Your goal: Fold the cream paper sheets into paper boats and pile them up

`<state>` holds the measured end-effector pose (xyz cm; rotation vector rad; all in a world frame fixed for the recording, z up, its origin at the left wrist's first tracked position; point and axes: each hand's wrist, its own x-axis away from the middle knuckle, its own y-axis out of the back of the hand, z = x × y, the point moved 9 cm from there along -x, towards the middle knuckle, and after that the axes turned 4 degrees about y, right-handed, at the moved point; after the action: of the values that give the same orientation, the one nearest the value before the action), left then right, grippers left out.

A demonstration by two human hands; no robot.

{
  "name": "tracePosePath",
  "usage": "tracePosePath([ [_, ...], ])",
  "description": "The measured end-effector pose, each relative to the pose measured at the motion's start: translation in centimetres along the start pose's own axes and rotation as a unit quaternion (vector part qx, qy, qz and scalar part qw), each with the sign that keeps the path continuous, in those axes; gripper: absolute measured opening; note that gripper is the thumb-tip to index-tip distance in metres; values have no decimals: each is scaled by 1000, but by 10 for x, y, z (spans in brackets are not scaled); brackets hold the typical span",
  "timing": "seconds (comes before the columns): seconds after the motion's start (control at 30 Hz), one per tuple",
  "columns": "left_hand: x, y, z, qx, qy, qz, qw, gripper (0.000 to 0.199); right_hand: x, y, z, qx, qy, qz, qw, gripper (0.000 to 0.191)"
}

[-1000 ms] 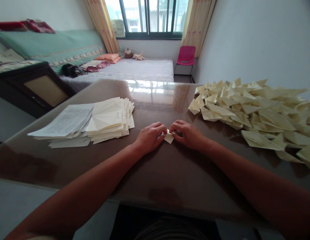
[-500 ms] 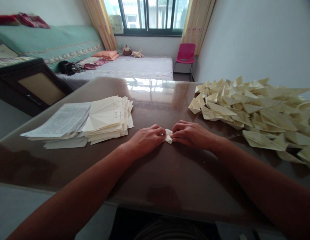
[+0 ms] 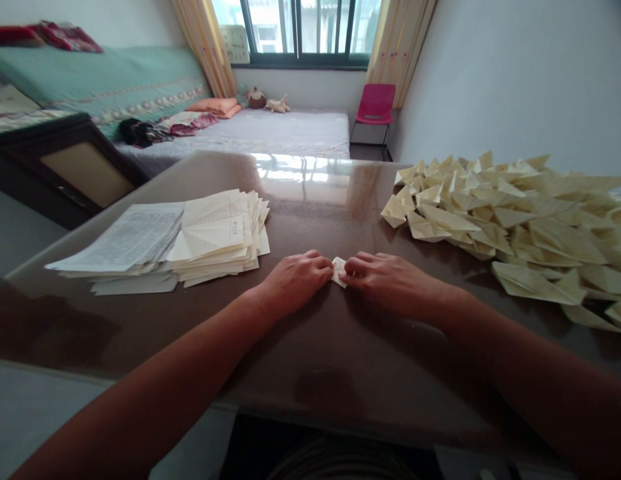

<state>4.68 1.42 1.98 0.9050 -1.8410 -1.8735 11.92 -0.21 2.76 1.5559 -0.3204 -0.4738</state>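
A small piece of folded paper [image 3: 339, 272], cream-white, lies at the middle of the brown tabletop [image 3: 310, 353]. From its left side my left hand [image 3: 303, 277] pinches it with closed fingertips. My right hand [image 3: 377, 275] grips the opposite side, fingers curled and thumb pressed on the paper. Much of the folded paper is hidden by the fingers, so its full shape cannot be made out.
Left of my hands sits a stack of cream paper sheets [image 3: 210, 230], beside a pile of printed sheets [image 3: 125, 237]. A large heap of folded paper boats [image 3: 515, 213] covers the table's right side. Beyond stand a bed [image 3: 300, 133] and a pink chair [image 3: 375, 103].
My right hand has shifted slightly down and turned, with its thumb now on the folded paper. My left hand stays almost where it was. The whole view has moved slightly.
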Motion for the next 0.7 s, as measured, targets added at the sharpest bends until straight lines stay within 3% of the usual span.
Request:
tracePosePath([
  [0.17, 1, 0, 0, -24, 11, 13, 1000, 24, -3, -3, 22, 100, -45, 43, 993, 30],
  [0.7, 2, -9, -5, -78, 23, 39, 996, 35, 4, 5, 5, -19, -44, 65, 997, 29],
])
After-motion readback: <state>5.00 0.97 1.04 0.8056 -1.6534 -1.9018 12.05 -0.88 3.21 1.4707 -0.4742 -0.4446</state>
